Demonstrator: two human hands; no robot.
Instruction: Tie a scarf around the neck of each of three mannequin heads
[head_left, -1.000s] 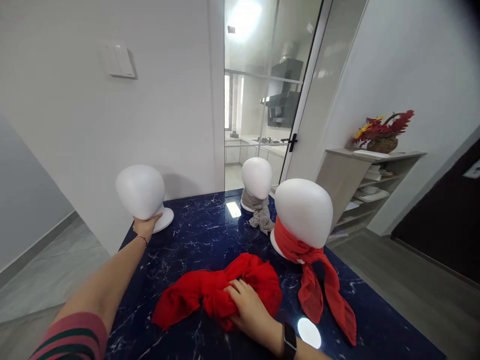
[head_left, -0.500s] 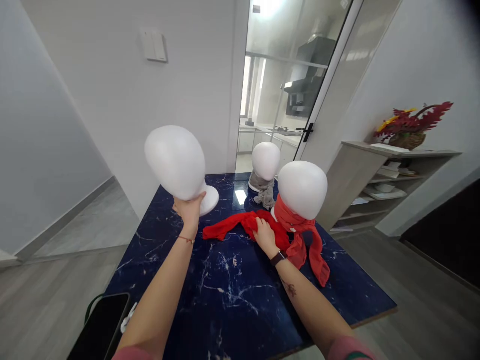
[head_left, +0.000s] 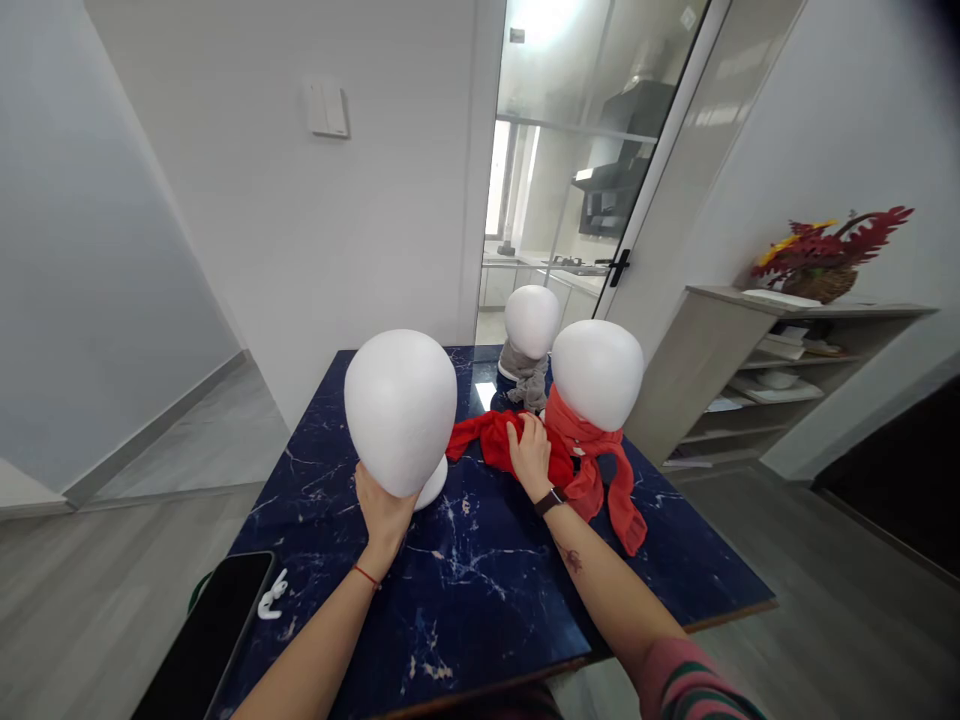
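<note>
My left hand [head_left: 384, 508] is wrapped round the neck of a blank white mannequin head [head_left: 401, 410], whose round base [head_left: 433, 485] shows behind the neck, on or close to the tabletop. A bunched red scarf [head_left: 495, 440] lies in the middle of the table, one end trailing left behind the head. On that scarf is my right hand [head_left: 531, 452], fingers curled into the cloth. Just to its right stands a second mannequin head [head_left: 598, 372] with a coral scarf [head_left: 592, 450] tied round its neck, ends hanging onto the table. Farther back, a third head [head_left: 532, 320] wears a grey scarf [head_left: 525, 370].
The dark blue marbled table [head_left: 465, 590] has its front edge close to me. At its left lie a black phone [head_left: 210, 640] and white earbuds [head_left: 272, 595]. A glass door [head_left: 559, 190] stands behind; a shelf unit [head_left: 787, 370] with a flower basket [head_left: 821, 270] is at right.
My left hand has brought the mannequin head nearer, down and to the right, and it is more upright. My right hand has stayed on the red scarf. The view has shifted slightly.
</note>
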